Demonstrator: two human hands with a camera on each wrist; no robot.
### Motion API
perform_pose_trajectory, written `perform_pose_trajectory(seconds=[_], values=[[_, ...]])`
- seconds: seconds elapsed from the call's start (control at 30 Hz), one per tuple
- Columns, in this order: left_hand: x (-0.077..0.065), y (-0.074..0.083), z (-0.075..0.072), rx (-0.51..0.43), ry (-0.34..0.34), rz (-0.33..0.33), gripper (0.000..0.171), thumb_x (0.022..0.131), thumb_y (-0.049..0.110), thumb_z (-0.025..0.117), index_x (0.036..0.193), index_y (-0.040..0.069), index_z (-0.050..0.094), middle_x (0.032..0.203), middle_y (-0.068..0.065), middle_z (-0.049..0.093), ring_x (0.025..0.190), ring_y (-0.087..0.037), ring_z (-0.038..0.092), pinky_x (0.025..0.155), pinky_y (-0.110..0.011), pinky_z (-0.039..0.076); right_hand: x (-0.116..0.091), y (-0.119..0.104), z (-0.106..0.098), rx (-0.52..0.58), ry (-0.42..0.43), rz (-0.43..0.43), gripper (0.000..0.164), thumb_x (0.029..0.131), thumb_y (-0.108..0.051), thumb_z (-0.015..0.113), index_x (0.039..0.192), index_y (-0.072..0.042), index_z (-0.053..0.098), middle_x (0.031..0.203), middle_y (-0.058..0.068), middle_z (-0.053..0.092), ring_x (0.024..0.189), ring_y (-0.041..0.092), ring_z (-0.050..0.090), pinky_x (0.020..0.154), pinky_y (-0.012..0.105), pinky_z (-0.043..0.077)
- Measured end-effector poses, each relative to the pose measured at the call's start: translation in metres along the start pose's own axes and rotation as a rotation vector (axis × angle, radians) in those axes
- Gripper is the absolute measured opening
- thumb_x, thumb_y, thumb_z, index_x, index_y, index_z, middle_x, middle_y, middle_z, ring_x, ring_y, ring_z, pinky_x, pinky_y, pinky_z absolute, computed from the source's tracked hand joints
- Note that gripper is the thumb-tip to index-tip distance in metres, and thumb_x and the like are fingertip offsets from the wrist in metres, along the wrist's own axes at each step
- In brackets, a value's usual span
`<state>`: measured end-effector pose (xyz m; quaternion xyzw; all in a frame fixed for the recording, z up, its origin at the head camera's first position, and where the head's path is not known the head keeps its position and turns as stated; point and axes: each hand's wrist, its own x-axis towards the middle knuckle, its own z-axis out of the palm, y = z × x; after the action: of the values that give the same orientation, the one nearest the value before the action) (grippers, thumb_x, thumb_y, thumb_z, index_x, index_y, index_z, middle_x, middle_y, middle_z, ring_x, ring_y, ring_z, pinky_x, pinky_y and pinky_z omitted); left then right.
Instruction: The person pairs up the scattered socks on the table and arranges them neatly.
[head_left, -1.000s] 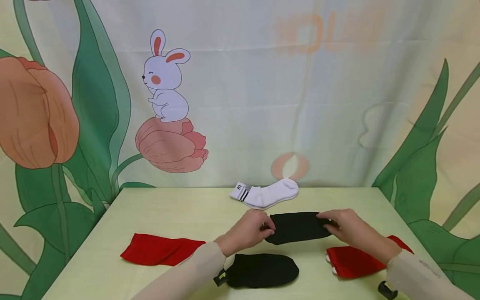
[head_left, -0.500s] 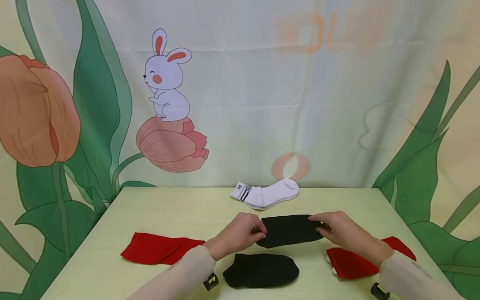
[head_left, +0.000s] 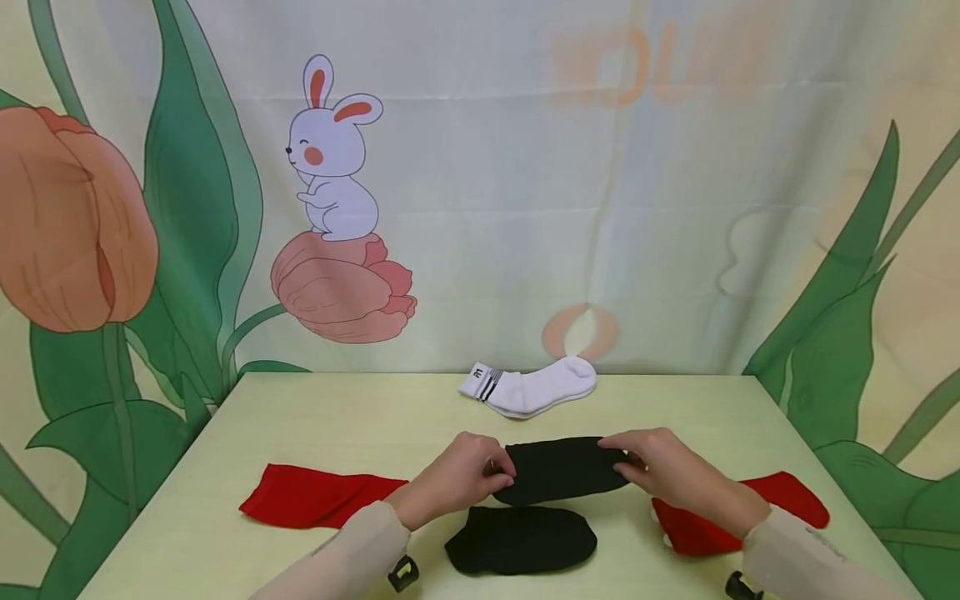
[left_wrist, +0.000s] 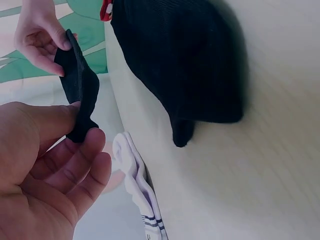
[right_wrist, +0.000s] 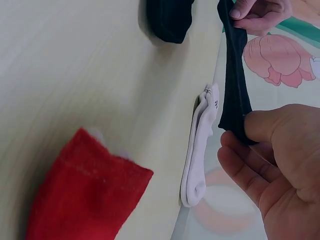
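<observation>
A black sock (head_left: 562, 471) is stretched between my two hands above the table. My left hand (head_left: 468, 475) pinches its left end between thumb and fingers, and my right hand (head_left: 660, 468) pinches its right end. In the left wrist view the held sock (left_wrist: 80, 82) is seen nearly edge-on and hangs clear of the tabletop. Just in front of it a second black sock (head_left: 521, 542) lies flat on the table, its toe pointing right. Neither hand touches that one.
A white sock pair (head_left: 528, 390) with dark stripes lies at the table's back edge. One red sock (head_left: 315, 497) lies left, partly behind my left forearm. Another red item (head_left: 697, 529) with white bits at its edge lies under my right forearm. A printed curtain (head_left: 480, 208) hangs behind.
Both hands have moved left and slightly toward me, carrying the black sock nearer to the one on the table. The socks lying on the table have stayed put.
</observation>
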<state>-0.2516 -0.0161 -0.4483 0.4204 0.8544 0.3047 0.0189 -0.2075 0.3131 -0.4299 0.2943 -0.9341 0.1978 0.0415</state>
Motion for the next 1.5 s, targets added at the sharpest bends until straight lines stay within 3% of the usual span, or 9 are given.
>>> perform_pose_trajectory(seconds=[0.17, 0.5, 0.7, 0.9, 1.5], values=[[-0.005, -0.004, -0.003, -0.014, -0.017, -0.045, 0.006, 0.091, 0.011, 0.079, 0.097, 0.009, 0.08, 0.089, 0.004, 0.074, 0.076, -0.003, 0.062, 0.076, -0.02, 0.055, 0.003, -0.005, 0.003, 0.022, -0.008, -0.012, 0.038, 0.088, -0.001, 0.078, 0.125, 0.001, 0.069, 0.111, 0.013, 0.074, 0.076, 0.007, 0.059, 0.072, 0.024, 0.057], [-0.022, -0.012, -0.006, -0.023, -0.009, -0.047, 0.005, 0.09, 0.009, 0.08, 0.095, 0.009, 0.08, 0.087, 0.004, 0.073, 0.075, -0.002, 0.062, 0.072, -0.02, 0.054, 0.011, -0.016, 0.009, 0.046, -0.014, -0.035, 0.036, 0.089, -0.002, 0.078, 0.124, 0.0, 0.071, 0.111, 0.012, 0.074, 0.074, 0.007, 0.058, 0.07, 0.024, 0.057], [-0.033, -0.015, -0.009, -0.057, -0.041, -0.058, 0.005, 0.089, 0.007, 0.08, 0.094, 0.009, 0.079, 0.086, 0.006, 0.073, 0.074, -0.001, 0.062, 0.072, -0.02, 0.055, 0.013, -0.023, 0.013, 0.072, -0.031, -0.049, 0.035, 0.089, -0.002, 0.078, 0.124, -0.001, 0.07, 0.106, 0.007, 0.074, 0.07, 0.004, 0.052, 0.065, 0.02, 0.053], [-0.041, -0.018, -0.011, -0.063, -0.067, -0.07, 0.005, 0.089, 0.006, 0.08, 0.093, 0.01, 0.079, 0.086, 0.006, 0.073, 0.073, -0.001, 0.06, 0.07, -0.02, 0.054, 0.015, -0.028, 0.019, 0.051, -0.005, -0.109, 0.033, 0.089, -0.001, 0.078, 0.121, -0.001, 0.071, 0.105, 0.007, 0.075, 0.07, 0.003, 0.053, 0.066, 0.021, 0.053], [-0.062, -0.019, -0.008, -0.112, -0.141, -0.109, 0.006, 0.087, 0.006, 0.082, 0.092, 0.01, 0.079, 0.084, 0.007, 0.073, 0.071, -0.001, 0.058, 0.071, -0.02, 0.054, 0.015, -0.044, 0.031, 0.066, -0.032, -0.168, 0.032, 0.089, -0.003, 0.079, 0.12, -0.003, 0.072, 0.104, 0.003, 0.074, 0.071, 0.001, 0.054, 0.069, 0.019, 0.053]])
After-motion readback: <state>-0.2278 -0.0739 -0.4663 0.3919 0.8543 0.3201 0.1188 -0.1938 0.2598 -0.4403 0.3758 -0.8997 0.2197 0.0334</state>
